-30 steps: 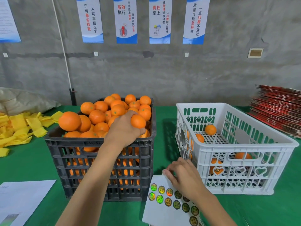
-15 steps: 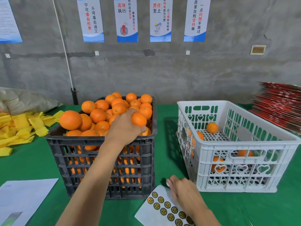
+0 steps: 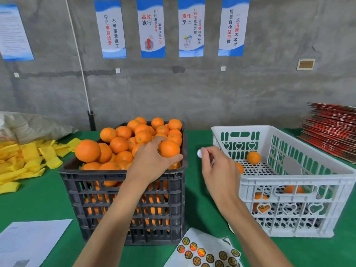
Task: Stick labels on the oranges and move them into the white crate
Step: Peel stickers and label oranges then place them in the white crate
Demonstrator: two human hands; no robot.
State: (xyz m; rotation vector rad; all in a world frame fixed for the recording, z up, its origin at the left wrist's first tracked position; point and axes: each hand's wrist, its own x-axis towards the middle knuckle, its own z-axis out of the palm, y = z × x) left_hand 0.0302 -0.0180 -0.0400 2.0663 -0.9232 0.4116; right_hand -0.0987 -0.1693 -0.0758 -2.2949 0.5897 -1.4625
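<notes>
- The left hand [image 3: 152, 160] curls around a round, glossy orange [image 3: 169, 148] atop the heap in the dark slatted plastic crate [image 3: 123, 191].
- The right hand [image 3: 217, 168] pinches a small round white-backed label [image 3: 199, 153] between the crates, beside the white perforated plastic crate [image 3: 300, 182].
- The fruit looks firm and smooth, probably best cupped around its middle; the label is flimsy and tacky, best held by its edge.

The sticker sheet [image 3: 207, 251] runs off the bottom edge; the right hand [image 3: 218, 170] hides one crate orange.
</notes>
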